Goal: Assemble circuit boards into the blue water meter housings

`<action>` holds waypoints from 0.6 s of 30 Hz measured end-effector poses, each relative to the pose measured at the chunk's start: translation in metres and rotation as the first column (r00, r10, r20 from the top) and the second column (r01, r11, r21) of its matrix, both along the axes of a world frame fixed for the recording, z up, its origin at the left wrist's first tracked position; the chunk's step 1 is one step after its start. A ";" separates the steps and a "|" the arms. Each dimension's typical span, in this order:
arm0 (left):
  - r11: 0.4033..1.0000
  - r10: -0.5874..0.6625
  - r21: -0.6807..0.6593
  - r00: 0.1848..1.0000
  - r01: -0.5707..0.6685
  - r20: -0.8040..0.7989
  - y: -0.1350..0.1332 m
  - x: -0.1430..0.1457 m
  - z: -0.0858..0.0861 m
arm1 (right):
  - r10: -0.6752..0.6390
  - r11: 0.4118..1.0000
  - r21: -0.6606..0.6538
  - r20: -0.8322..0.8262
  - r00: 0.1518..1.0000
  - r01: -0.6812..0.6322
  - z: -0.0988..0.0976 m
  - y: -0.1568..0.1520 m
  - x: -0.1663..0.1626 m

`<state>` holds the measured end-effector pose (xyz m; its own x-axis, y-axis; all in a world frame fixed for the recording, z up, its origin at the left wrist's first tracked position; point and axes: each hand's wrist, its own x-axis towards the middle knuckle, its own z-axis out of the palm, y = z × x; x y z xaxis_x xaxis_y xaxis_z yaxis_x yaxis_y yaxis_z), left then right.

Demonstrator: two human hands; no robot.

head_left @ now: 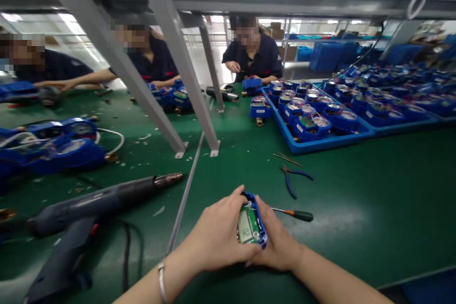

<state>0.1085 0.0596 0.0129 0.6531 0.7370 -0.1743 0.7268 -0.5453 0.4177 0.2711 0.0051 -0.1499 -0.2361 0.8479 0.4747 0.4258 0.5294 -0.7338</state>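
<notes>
Both my hands grip one small blue meter unit (253, 222) with a green circuit board and a grey display, low in the middle of the green table. My left hand (218, 236) wraps its left side, fingers closed on it. My right hand (276, 242) clasps its right side and underside. A bracelet sits on my left wrist. A green-handled screwdriver (295, 214) lies just right of my hands, and blue-handled pliers (294, 176) lie a little farther off.
A dark heat gun (103, 202) with its cable lies at the left. Blue meter units (53, 145) with wires sit at far left. A blue tray (320, 143) holds several meters at the right. Grey frame legs (197, 104) stand mid-table. Three people work across the table.
</notes>
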 end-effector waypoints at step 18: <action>0.997 -0.026 0.074 0.996 0.032 -0.087 0.005 0.001 -0.012 | 0.007 0.999 0.048 0.093 0.996 -0.011 0.007 0.002 0.010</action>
